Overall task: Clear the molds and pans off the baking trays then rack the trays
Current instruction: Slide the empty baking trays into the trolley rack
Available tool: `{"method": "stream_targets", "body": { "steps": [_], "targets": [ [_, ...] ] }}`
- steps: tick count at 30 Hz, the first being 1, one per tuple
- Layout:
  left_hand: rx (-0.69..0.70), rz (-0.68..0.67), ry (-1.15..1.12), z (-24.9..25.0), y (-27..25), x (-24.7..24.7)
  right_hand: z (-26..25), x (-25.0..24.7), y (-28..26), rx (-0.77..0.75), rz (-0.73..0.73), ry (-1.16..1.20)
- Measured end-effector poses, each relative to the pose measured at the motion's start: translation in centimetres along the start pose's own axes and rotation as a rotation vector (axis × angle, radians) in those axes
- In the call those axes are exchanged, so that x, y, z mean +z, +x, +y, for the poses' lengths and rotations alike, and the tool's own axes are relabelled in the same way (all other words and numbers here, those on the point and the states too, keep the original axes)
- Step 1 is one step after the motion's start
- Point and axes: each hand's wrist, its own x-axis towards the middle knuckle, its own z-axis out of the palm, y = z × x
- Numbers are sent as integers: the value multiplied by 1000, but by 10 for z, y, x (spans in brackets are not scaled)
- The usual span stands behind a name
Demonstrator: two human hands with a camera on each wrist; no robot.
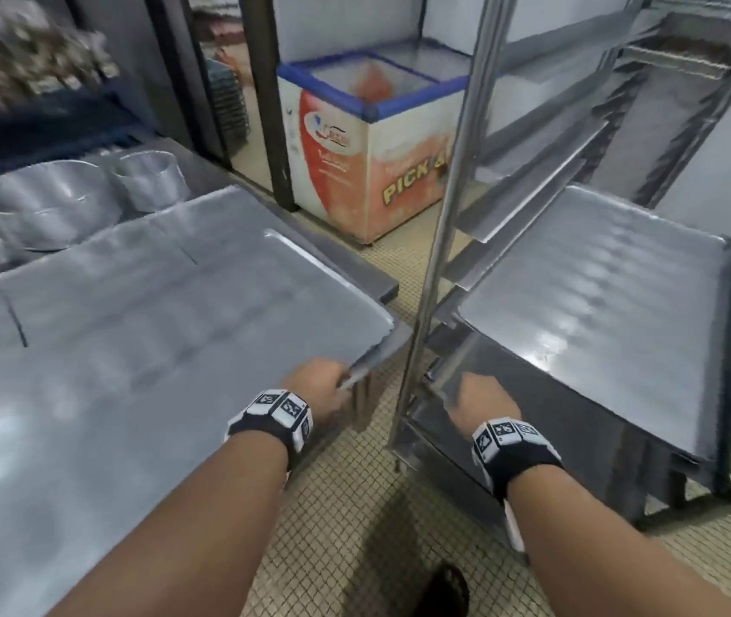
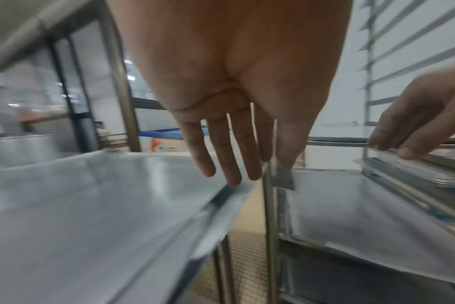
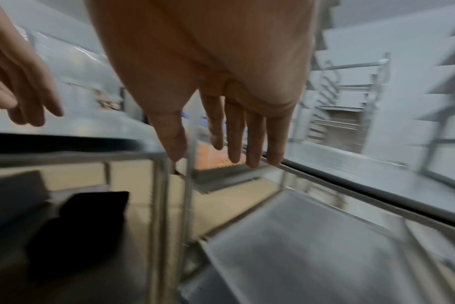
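Note:
Large flat baking trays (image 1: 132, 349) lie on the steel table at left; the blurred left wrist view shows a tray (image 2: 91, 205) just below my fingers. My left hand (image 1: 323, 385) is at the near right corner of the top tray, its fingers (image 2: 234, 164) straight over the edge. The tray rack (image 1: 439, 238) stands at right with a tray (image 1: 599, 305) on its rails and another (image 1: 532, 416) lower down. My right hand (image 1: 479, 403) reaches to the front of the rack, with fingers (image 3: 252, 148) straight and holding nothing.
Round metal pans (image 1: 43, 202) and a smaller one (image 1: 150, 171) sit at the back of the table. A chest freezer (image 1: 368, 144) stands behind, across a tiled floor gap (image 1: 354, 505). A second rack (image 1: 688, 104) is at the far right.

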Motion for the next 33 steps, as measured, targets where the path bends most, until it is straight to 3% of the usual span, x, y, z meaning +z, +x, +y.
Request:
{"method": "stream_targets", "body": {
  "steps": [7, 13, 15, 18, 25, 27, 29, 33],
  "targets": [
    [-493, 123, -81, -161, -127, 6, -169, 40, -32, -395, 0, 19],
    [-902, 90, -176, -227, -222, 46, -250, 91, -50, -675, -143, -141],
    [-967, 79, -251, -235, -243, 59, -264, 98, -54, -671, -182, -229],
    [-954, 71, -288, -242, -257, 73, -279, 107, -52, -552, -231, -232],
    [-966, 187, -264, -234, -244, 72, -290, 94, -7, -588, -264, -298],
    [-1051, 213, -252, -234, -240, 69, -292, 89, 9, -602, -268, -306],
    [-1223, 241, -293, -236, -238, 69, -290, 86, 24, -618, -259, -302],
    [-1494, 384, -556, -235, -234, 59, -289, 78, 45, -640, -233, -312]
  ]
}}
